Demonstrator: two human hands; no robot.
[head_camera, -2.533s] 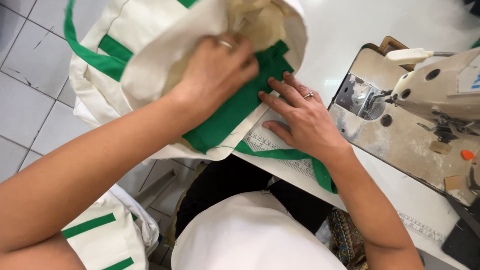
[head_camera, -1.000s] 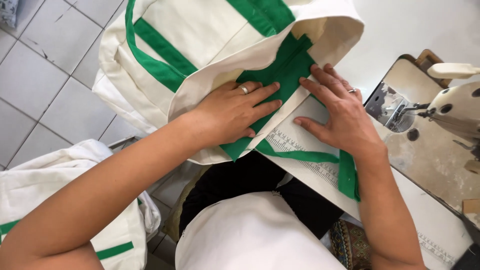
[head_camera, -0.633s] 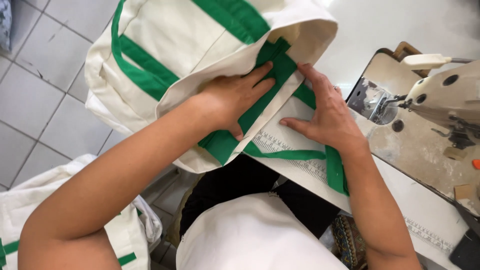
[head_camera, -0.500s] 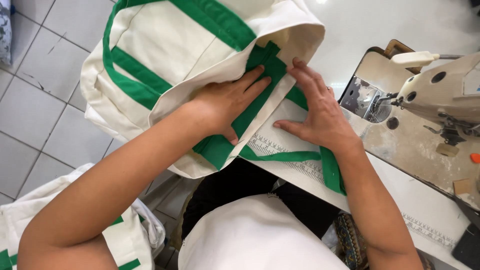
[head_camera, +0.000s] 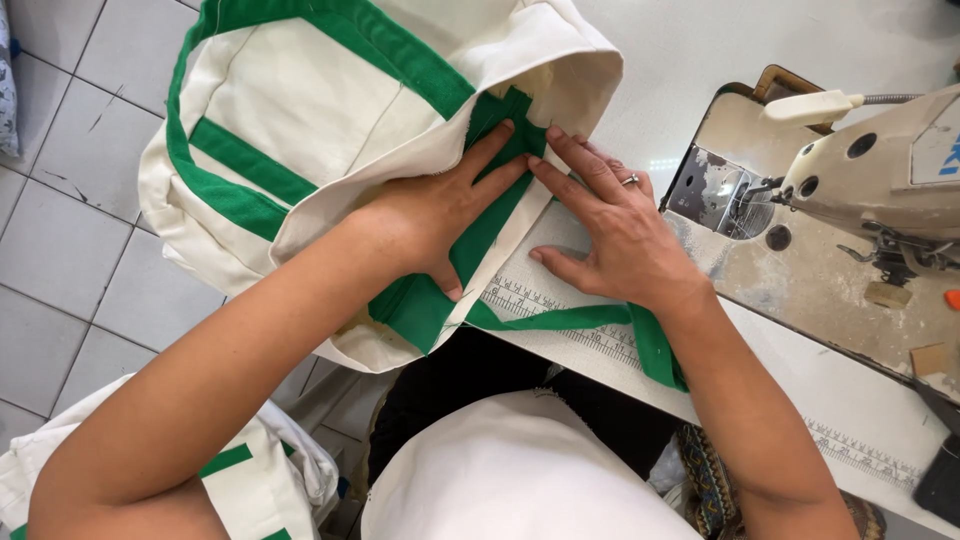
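Here: left hand (head_camera: 440, 205), right hand (head_camera: 610, 225) spread flat on one cream bag (head_camera: 300, 110); one sewing machine (head_camera: 880, 180) beside.

we see sewing machine (head_camera: 880, 190) at right, cream body, on worn metal bed plate (head_camera: 800, 280). white table (head_camera: 700, 50) beneath, ruler strip (head_camera: 560, 310) along its near edge. grey tiled floor (head_camera: 70, 230) at left. more cream-and-green fabric (head_camera: 260, 480) heaped low left, near floor.
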